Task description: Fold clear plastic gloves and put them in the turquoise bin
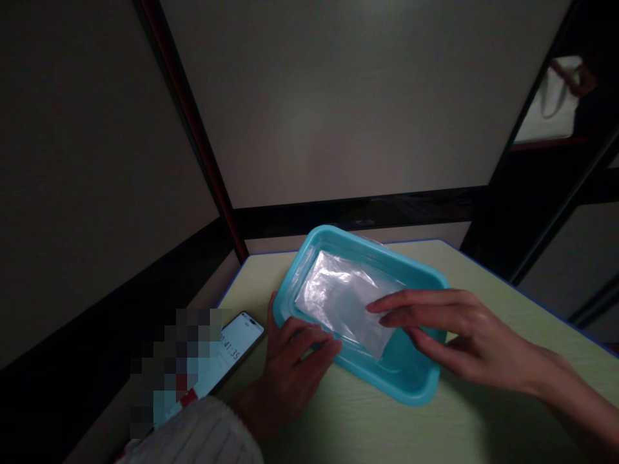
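Observation:
A turquoise plastic basket (411, 388), shallow with rounded corners, sits at an angle on the table. My left hand (294, 361) is closed around its near left rim, thumb outside and fingers over the edge. Inside the basket lies a clear, shiny plastic bag (319, 287) with a whitish part toward the right. My right hand (454, 328) reaches in from the right, its fingertips closing on the whitish right end of the bag. The thumb tip is partly hidden, so the exact grip is hard to see.
A phone (242, 338) with a lit timer screen lies left of the basket, partly blurred out. The pale green table (367, 428) has a blue edge and meets a panelled wall (338, 116). A white bag (551, 106) shows at the upper right.

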Motion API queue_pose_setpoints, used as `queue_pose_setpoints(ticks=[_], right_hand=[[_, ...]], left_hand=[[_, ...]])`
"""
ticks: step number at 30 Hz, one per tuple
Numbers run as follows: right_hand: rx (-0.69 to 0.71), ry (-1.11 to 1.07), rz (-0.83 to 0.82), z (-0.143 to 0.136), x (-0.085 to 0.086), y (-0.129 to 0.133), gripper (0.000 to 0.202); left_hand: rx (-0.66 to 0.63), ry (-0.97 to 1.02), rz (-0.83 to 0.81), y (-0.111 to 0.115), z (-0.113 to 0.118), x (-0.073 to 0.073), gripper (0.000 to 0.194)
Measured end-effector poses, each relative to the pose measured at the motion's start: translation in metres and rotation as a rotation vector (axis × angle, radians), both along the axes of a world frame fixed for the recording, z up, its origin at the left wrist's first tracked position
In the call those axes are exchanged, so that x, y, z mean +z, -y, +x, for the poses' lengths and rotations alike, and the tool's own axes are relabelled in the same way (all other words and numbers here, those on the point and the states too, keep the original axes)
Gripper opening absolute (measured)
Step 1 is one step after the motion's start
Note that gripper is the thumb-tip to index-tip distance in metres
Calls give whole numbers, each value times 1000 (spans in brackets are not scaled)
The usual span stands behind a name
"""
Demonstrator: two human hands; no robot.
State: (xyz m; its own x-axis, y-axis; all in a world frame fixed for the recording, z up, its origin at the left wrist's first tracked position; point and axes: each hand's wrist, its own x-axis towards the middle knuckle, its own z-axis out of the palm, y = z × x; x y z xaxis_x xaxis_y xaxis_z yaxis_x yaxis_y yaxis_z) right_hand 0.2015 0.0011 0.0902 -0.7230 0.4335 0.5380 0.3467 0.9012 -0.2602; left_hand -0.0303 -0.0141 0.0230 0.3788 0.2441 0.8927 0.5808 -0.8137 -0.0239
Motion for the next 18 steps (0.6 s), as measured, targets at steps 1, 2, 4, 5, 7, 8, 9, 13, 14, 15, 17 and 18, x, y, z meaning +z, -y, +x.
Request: queue_pose_setpoints(ticks=[1, 2, 4, 5, 7, 8, 9, 13, 14, 15, 17, 18], right_hand=[[15, 40, -9, 0, 1, 1, 28], [28, 83, -16, -1, 2, 2, 30], [41, 168, -19, -3, 3, 4, 32], [46, 204, -12, -4, 3, 4, 33], [49, 260, 24, -7, 2, 4, 35], [43, 280, 52, -7, 1, 4, 35], [38, 296, 84, -8, 0, 3, 36], [20, 346, 170, -7, -5, 0, 35], [18, 359, 170, -7, -6, 0, 34], [11, 372, 166, -7, -7, -1, 33], [-13, 402, 158, -7, -10, -1, 31], [-27, 416, 158, -7, -11, -1, 31]], left_hand=[[-2, -4, -3, 0, 0, 0, 14], [-3, -8, -8, 0, -1, -1, 14], [-1, -7, -14, 0, -1, -1, 14], [4, -3, -11, 0, -1, -1, 14], [15, -2, -4, 0, -1, -1, 15], [17, -4, -1, 0, -1, 0, 15], [15, -6, 2, 0, -1, 0, 16], [24, -21, 4, 1, -1, 0, 19], [30, -18, 6, 1, -1, 0, 19], [34, -16, 9, 0, -1, 0, 19], [35, -16, 14, 0, -1, -1, 19], [35, -20, 14, 0, -1, -1, 19]])
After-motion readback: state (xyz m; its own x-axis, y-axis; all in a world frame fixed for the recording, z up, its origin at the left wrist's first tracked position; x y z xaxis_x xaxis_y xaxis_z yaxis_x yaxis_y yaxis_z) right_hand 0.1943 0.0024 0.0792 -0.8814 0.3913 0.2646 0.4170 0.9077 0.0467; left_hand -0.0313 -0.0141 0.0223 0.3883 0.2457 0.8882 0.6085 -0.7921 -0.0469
